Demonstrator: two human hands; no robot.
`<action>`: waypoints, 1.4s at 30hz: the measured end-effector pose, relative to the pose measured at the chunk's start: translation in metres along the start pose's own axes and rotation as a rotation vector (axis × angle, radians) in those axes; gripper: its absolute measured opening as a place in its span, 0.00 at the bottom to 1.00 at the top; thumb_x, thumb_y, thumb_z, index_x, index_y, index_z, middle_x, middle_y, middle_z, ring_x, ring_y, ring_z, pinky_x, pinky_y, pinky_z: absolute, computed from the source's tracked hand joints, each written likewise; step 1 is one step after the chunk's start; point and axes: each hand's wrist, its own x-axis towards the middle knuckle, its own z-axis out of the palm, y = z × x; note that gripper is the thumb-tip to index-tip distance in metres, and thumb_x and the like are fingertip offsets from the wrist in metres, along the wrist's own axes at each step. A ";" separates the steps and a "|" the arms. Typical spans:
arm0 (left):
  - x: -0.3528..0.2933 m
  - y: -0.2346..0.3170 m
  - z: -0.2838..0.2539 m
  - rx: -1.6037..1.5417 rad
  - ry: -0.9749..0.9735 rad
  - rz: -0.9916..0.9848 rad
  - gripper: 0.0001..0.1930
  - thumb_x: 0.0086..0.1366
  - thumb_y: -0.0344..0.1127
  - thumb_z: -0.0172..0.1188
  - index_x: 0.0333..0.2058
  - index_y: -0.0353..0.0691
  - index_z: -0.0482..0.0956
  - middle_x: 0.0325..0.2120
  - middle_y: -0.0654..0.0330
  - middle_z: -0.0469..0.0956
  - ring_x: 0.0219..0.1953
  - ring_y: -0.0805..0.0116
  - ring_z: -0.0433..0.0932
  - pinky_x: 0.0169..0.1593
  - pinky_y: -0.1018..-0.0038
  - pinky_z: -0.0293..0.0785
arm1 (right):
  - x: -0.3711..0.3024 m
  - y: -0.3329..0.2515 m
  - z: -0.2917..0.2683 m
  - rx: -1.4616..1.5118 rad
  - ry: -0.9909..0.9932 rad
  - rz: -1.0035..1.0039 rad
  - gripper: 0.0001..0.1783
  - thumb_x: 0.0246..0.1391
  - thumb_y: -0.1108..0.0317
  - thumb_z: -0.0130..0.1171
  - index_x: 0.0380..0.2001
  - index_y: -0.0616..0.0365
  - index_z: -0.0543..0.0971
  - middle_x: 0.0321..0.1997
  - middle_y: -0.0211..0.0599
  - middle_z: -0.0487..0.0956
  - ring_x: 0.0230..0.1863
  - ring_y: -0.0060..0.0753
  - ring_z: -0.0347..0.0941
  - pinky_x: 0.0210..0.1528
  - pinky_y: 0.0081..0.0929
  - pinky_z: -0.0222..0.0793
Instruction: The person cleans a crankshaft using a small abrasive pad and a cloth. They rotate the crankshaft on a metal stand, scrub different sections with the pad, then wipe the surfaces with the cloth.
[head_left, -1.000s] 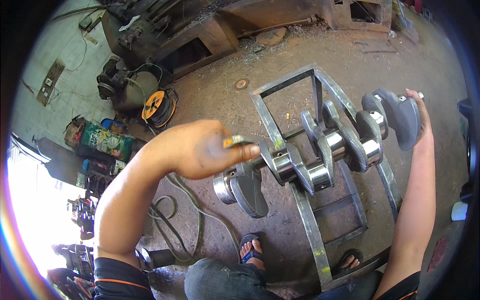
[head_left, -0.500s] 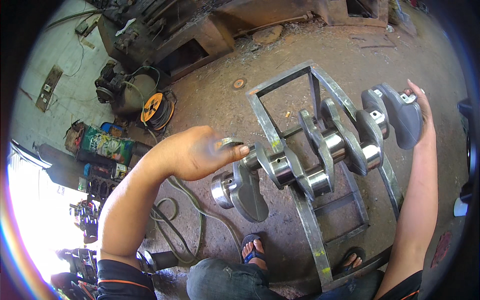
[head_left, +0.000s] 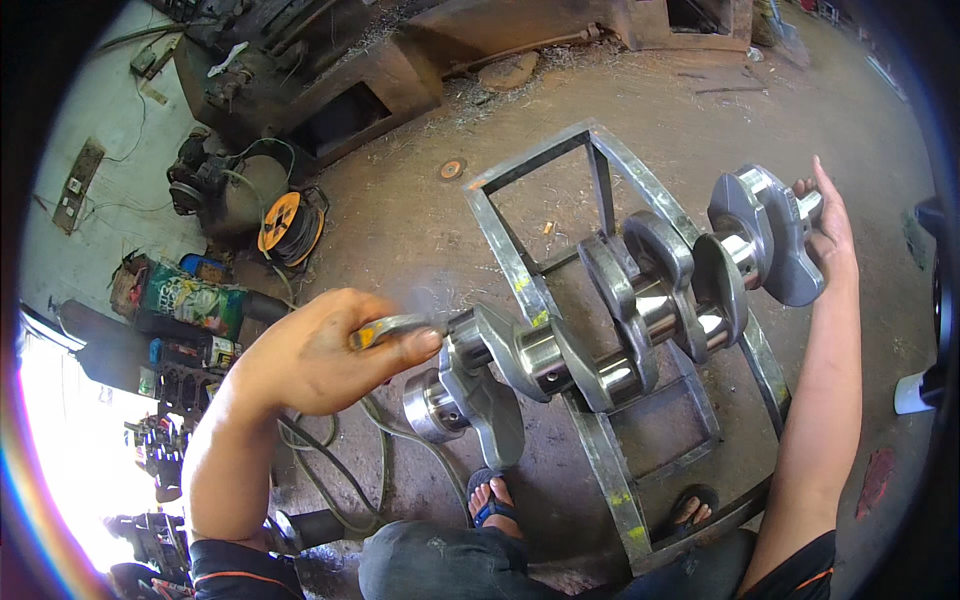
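A steel crankshaft (head_left: pixel 618 378) with grey webs and shiny journals lies slantwise across a metal frame stand (head_left: pixel 600 440), its right end farther away. My left hand (head_left: pixel 335 350) is closed near its left end, thumb and fingers about a grey curved web edge with a yellow patch. At the far right end my right hand (head_left: pixel 830 225) supports the crankshaft, its palm against the outer web and one finger stretched up. The right fingers are partly hidden behind the end piece. Whether the crankshaft touches the stand cannot be made out.
My sandalled feet (head_left: pixel 493 500) are beside and within the stand. A hose (head_left: pixel 385 450) loops over the floor at left. Farther off are an orange cable reel (head_left: pixel 285 225), an air compressor (head_left: pixel 245 185), a flat disc (head_left: pixel 453 170) and a rusty machine base (head_left: pixel 420 90).
The crankshaft has turned about its length, so its webs show at a different angle. My left hand has turned with the web edge and lies farther left. The whole view has shifted slightly.
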 end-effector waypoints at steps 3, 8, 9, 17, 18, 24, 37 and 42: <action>-0.011 -0.001 -0.001 -0.123 -0.108 -0.020 0.30 0.71 0.61 0.60 0.31 0.33 0.84 0.21 0.47 0.78 0.25 0.57 0.76 0.35 0.62 0.72 | 0.006 0.000 -0.002 0.028 -0.028 0.032 0.19 0.59 0.49 0.72 0.26 0.45 0.75 0.24 0.27 0.78 0.23 0.23 0.73 0.30 0.26 0.74; -0.015 0.000 0.002 0.099 -0.013 -0.071 0.27 0.72 0.58 0.60 0.30 0.35 0.84 0.20 0.44 0.76 0.23 0.53 0.76 0.32 0.58 0.72 | 0.015 0.001 -0.007 -0.030 -0.128 -0.011 0.20 0.61 0.52 0.70 0.23 0.45 0.72 0.23 0.24 0.74 0.25 0.23 0.71 0.33 0.26 0.71; -0.015 0.001 0.002 0.108 -0.056 -0.023 0.27 0.72 0.58 0.60 0.30 0.36 0.84 0.20 0.44 0.76 0.23 0.51 0.76 0.32 0.58 0.72 | 0.016 0.002 -0.008 -0.020 -0.158 -0.015 0.20 0.62 0.53 0.69 0.23 0.45 0.72 0.23 0.24 0.73 0.25 0.23 0.71 0.33 0.26 0.71; -0.014 -0.006 0.000 0.097 -0.092 0.012 0.24 0.74 0.57 0.58 0.34 0.38 0.84 0.20 0.43 0.76 0.23 0.47 0.75 0.31 0.56 0.71 | 0.028 0.007 -0.019 0.107 -0.308 0.012 0.15 0.67 0.61 0.62 0.27 0.47 0.70 0.26 0.21 0.69 0.29 0.18 0.66 0.35 0.22 0.67; -0.015 -0.009 -0.002 0.087 -0.119 0.066 0.24 0.74 0.57 0.58 0.34 0.38 0.84 0.20 0.43 0.76 0.22 0.48 0.74 0.31 0.56 0.71 | 0.029 0.008 -0.021 0.121 -0.310 -0.001 0.15 0.68 0.62 0.62 0.27 0.47 0.70 0.27 0.22 0.69 0.30 0.18 0.66 0.36 0.22 0.67; -0.032 -0.005 -0.002 0.016 -0.185 -0.082 0.25 0.72 0.58 0.60 0.29 0.39 0.84 0.19 0.48 0.78 0.23 0.50 0.79 0.31 0.60 0.74 | 0.031 0.008 -0.032 0.257 -0.416 0.056 0.15 0.69 0.64 0.59 0.26 0.49 0.70 0.26 0.22 0.68 0.30 0.19 0.67 0.36 0.22 0.67; -0.030 0.045 0.044 0.487 -0.292 0.053 0.32 0.69 0.65 0.56 0.27 0.36 0.84 0.19 0.44 0.80 0.26 0.38 0.82 0.33 0.50 0.80 | 0.019 0.009 -0.022 0.150 -0.287 0.003 0.13 0.65 0.63 0.62 0.26 0.47 0.72 0.25 0.23 0.73 0.27 0.20 0.70 0.35 0.22 0.69; -0.025 0.054 0.050 0.541 -0.313 -0.025 0.27 0.68 0.63 0.61 0.31 0.41 0.86 0.18 0.45 0.79 0.27 0.39 0.82 0.32 0.50 0.77 | 0.011 0.010 -0.013 0.133 -0.209 -0.029 0.12 0.65 0.65 0.61 0.28 0.48 0.72 0.26 0.22 0.72 0.29 0.17 0.69 0.35 0.20 0.68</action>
